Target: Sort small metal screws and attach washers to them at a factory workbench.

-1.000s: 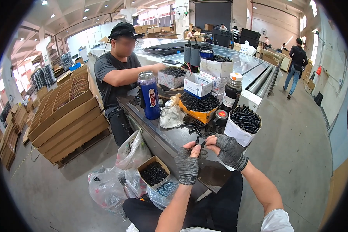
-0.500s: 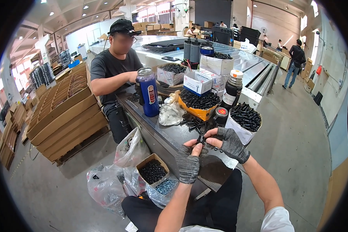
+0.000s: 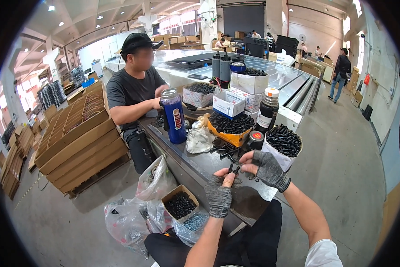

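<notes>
My left hand, in a grey fingerless glove, pinches small black cylindrical parts between thumb and fingers. Just to its right is my right hand, gloved alike, with thumb and forefinger apart and nothing visible between them. Both hands are above the near end of a dark metal worktop. Loose black parts lie beyond my hands. Farther back, similar parts fill an orange-edged container. More of them fill a white box beside my right hand.
A dark bottle, a red-topped jar, a white rag and a blue bottle stand or lie on the worktop. A co-worker sits at left. By my left knee are a carton of black pieces and plastic bags.
My right hand has drawn slightly away from the parts in my left hand, its fingers opening. My left hand has shifted slightly. The co-worker's hands have moved behind the blue bottle.
</notes>
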`<state>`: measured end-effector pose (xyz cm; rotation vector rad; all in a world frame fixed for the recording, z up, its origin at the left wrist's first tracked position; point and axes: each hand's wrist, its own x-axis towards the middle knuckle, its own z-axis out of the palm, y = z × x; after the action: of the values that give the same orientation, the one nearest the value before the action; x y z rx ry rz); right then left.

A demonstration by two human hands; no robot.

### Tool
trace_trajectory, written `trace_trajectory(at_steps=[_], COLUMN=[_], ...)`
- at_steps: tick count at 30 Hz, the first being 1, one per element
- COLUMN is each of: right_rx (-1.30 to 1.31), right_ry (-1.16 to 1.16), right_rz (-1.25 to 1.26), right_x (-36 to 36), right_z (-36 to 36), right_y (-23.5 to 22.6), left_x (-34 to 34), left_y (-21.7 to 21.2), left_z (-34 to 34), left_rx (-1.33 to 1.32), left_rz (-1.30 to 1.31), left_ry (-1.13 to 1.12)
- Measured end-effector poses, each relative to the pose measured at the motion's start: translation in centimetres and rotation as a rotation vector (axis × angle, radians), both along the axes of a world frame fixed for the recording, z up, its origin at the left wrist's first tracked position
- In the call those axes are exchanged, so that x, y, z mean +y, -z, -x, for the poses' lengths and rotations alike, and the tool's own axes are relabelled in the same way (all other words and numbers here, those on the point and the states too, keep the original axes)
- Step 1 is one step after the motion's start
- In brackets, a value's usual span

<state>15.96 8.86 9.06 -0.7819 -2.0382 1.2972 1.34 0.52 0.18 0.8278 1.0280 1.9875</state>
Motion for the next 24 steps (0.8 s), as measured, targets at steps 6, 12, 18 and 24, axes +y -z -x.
trace_trajectory(at_steps=[6,12,18,24], right_rx=[0.035,-0.011,-0.116,-0.062], right_ry=[0.058,-0.044,-0.097,-0.086], right_rz=[-0.168,0.009,0.085,0.211], right_x=[0.7,1.1,1.1,0.8], right_z=[0.8,2.0,1.2,1.3], right_y=[-1.5,-0.8,-1.7,-1.0], left_x=[-0.3,-0.2,0.3,0.1], left_y=[-1.0,-0.6,0.7,0.3], left_z=[-0.1,0.2,-0.2,-0.2], left_rx=[-0.02,0.083,0.103,0.173], left_rz=[0.022,0.067,0.033,0.043], left_ry=[0.063,0.064,0.067,0.048])
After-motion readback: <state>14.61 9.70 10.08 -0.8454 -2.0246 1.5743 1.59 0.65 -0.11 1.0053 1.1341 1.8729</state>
